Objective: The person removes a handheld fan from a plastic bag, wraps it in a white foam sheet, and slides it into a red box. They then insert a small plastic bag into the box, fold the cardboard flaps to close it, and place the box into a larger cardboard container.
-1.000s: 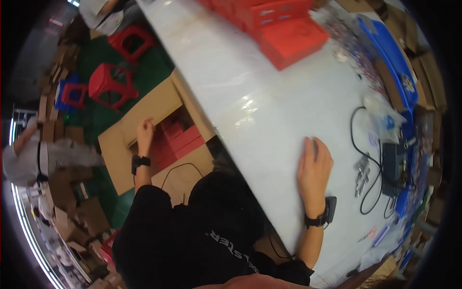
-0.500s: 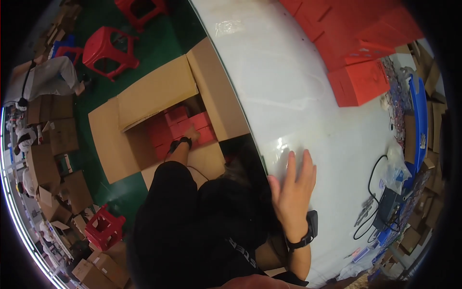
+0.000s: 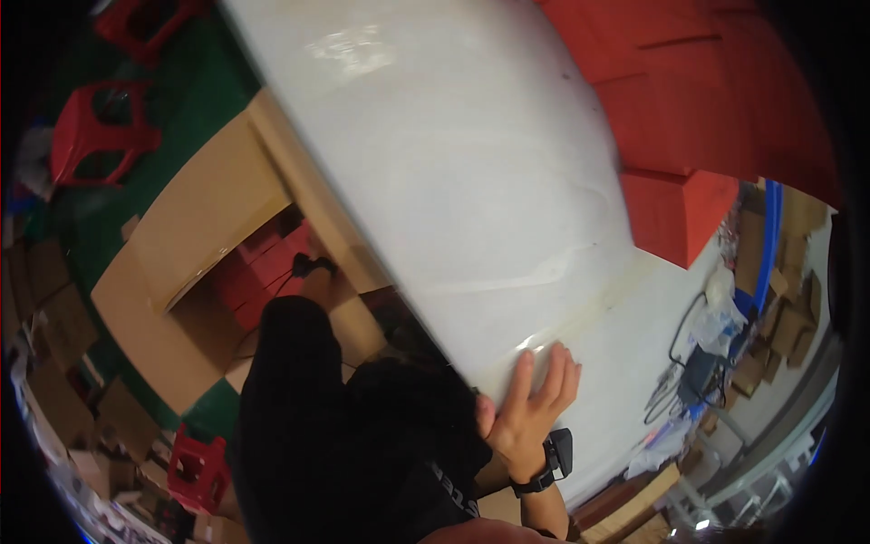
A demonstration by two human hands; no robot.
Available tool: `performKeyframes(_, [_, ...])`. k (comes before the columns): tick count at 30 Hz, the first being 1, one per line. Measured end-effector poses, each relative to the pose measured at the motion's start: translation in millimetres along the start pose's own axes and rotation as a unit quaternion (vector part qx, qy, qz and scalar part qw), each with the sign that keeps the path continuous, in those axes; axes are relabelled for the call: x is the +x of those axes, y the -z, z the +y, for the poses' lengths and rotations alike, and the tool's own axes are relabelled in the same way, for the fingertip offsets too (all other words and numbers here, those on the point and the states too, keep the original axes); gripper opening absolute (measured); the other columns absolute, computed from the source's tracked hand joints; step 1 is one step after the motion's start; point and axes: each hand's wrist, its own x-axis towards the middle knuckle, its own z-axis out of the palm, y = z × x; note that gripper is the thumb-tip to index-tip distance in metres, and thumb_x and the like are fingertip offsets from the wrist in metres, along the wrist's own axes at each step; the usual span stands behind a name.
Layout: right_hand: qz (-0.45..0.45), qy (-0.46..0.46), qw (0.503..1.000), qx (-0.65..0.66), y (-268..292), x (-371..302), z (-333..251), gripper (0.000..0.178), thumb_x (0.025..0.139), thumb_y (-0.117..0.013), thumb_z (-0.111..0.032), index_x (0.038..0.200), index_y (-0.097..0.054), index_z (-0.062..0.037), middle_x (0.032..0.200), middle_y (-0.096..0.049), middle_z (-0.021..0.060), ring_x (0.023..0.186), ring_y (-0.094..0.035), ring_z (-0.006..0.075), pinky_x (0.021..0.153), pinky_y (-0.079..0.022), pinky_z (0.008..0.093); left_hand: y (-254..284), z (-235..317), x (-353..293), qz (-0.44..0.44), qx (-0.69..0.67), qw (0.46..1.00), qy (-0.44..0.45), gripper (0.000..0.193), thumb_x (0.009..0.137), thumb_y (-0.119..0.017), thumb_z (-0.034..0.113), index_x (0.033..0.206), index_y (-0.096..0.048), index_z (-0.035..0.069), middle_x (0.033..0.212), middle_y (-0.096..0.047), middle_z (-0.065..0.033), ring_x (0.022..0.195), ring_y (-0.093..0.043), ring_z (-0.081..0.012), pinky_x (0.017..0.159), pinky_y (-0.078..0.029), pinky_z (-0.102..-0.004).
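Observation:
My left hand (image 3: 317, 248) reaches down into a large open carton (image 3: 207, 216) on the left, with a black strap around its wrist. Its fingers are hidden in the carton's shadow and by a flap. Red boxes (image 3: 256, 278) lie packed inside the carton, close to this hand. My right hand (image 3: 535, 399) rests on the white tabletop (image 3: 453, 181) near its edge, fingers stretched out and holding nothing. A dark watch-like device (image 3: 547, 461) is strapped to the right wrist.
Red boxes (image 3: 675, 213) are stacked along the table's far right. A clear plastic bag (image 3: 716, 317) and a black device with a cable (image 3: 700, 376) lie at the right. Red plastic stools (image 3: 104, 136) stand on the green floor, with brown cartons (image 3: 63, 331) at far left.
The view has turned and shifted, so the carton appears farther left and the red stack nearer. My left hand stays in the carton; my right hand remains on the table, closer to its edge.

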Motion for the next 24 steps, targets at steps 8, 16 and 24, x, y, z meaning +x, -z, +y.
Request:
performKeyframes(8, [0.016, -0.03, 0.998, 0.059, 1, 7, -5, 0.062, 0.098, -0.052, -0.057, 0.132, -0.066, -0.0071, 0.148, -0.044, 0.0297, 0.131, -0.046, 0.046, 0.113, -0.028, 0.0676, -129, 151, -71, -0.127, 0.142, 0.981, -0.038, 0.075, 0.099, -0.054, 0.042, 0.157, -0.029, 0.001, 0.16, -0.031, -0.0242, 0.148, -0.03, -0.0333, 0.118, -0.034, -0.0472])
performKeyframes(16, [0.08, -0.03, 0.99, 0.116, -21, 7, 1, 0.069, 0.097, -0.051, -0.06, 0.148, -0.05, -0.013, 0.153, -0.043, 0.024, 0.14, -0.041, 0.0433, 0.116, -0.022, 0.0705, -168, 178, -219, -0.208, 0.346, 0.906, -0.13, 0.074, 0.099, -0.056, 0.045, 0.153, -0.035, -0.001, 0.154, -0.04, -0.0243, 0.143, -0.039, -0.0327, 0.115, -0.038, -0.0459])
performKeyframes(24, [0.177, -0.027, 0.98, 0.09, -41, 8, -7, 0.071, 0.095, -0.051, -0.062, 0.145, -0.051, -0.0106, 0.151, -0.042, 0.0241, 0.14, -0.039, 0.0433, 0.115, -0.023, 0.0742, -43, 222, -270, -0.047, 0.488, 0.861, -0.136, 0.073, 0.099, -0.058, 0.048, 0.15, -0.042, -0.003, 0.149, -0.048, -0.0244, 0.137, -0.048, -0.032, 0.113, -0.042, -0.0445])
